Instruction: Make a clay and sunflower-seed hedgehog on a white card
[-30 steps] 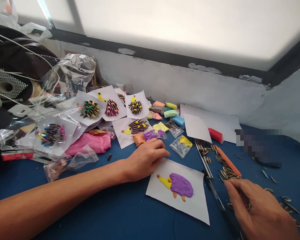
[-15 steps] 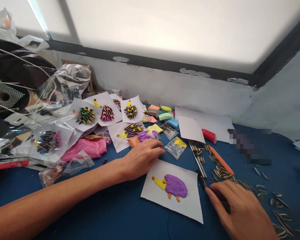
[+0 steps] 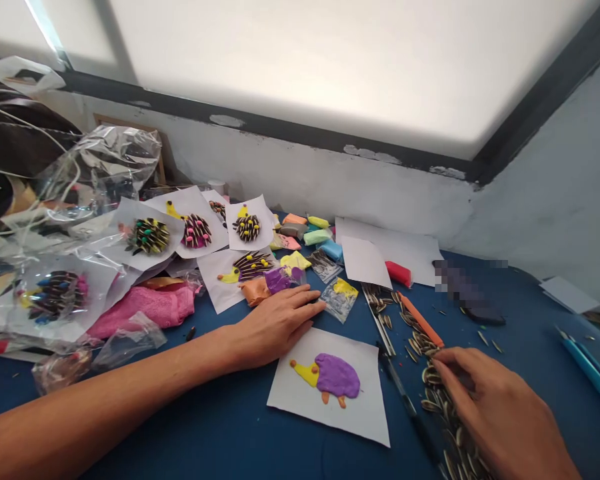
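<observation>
My left hand lies flat with its fingers stretched out, over the top left corner of a white paper sheet and beside small clay packets. On that sheet is a flat clay hedgehog with a purple body, yellow snout and orange feet. To the right, my right hand has thumb and fingertips pinched at a striped sunflower seed in the loose pile of sunflower seeds. Between the sheet and the pile lies a black pen. An orange stick-like tool rests just beyond my fingertips.
Finished seed-spined hedgehogs on paper lie at the back left, near a pink cloth and clear plastic bags. Coloured clay packs and blank paper line the wall. Teal scissors-like handles lie far right.
My right hand has moved from beside the pen rightward onto the sunflower seeds, uncovering more of the pen. My left hand stays flat at the sheet's corner. The view has shifted slightly right.
</observation>
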The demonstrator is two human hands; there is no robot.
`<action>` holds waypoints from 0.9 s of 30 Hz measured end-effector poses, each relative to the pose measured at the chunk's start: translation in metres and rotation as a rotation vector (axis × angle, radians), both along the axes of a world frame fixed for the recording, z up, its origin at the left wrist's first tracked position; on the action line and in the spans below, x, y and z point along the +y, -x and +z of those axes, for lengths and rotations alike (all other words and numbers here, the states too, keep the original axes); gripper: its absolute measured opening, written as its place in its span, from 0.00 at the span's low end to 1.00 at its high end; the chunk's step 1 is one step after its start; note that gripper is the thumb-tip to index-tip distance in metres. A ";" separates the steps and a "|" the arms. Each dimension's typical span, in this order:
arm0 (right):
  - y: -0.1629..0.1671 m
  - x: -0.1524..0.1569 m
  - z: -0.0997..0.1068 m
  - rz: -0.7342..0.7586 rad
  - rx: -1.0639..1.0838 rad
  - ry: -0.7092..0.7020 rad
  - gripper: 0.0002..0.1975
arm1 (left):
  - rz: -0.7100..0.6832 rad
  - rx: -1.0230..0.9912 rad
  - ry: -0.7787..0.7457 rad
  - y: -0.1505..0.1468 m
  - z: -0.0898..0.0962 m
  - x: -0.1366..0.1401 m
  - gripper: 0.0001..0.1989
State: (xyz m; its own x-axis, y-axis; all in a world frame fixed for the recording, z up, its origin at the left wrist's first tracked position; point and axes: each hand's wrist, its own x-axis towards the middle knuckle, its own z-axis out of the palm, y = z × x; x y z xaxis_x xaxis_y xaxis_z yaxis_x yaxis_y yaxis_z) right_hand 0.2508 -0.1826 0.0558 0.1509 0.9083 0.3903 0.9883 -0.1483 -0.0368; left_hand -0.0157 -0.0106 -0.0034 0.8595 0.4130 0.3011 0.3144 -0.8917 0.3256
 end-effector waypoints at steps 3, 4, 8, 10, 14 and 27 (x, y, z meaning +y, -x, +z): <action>-0.002 0.004 0.002 0.014 -0.015 0.065 0.19 | -0.012 -0.013 -0.007 0.000 0.000 0.000 0.20; -0.002 0.007 0.001 0.021 -0.023 0.091 0.18 | -0.014 -0.018 -0.012 0.000 0.000 0.000 0.20; 0.000 0.022 -0.007 0.046 -0.070 0.177 0.14 | -0.018 -0.025 -0.029 0.000 -0.001 0.001 0.19; 0.001 0.029 -0.011 0.050 -0.098 0.202 0.13 | -0.020 -0.030 -0.036 0.000 -0.001 0.001 0.19; 0.002 0.036 -0.014 0.037 -0.139 0.186 0.13 | -0.018 -0.047 -0.053 0.000 0.000 0.001 0.19; 0.047 0.023 0.020 0.112 0.748 0.241 0.19 | -0.012 -0.029 -0.063 -0.001 0.001 0.001 0.19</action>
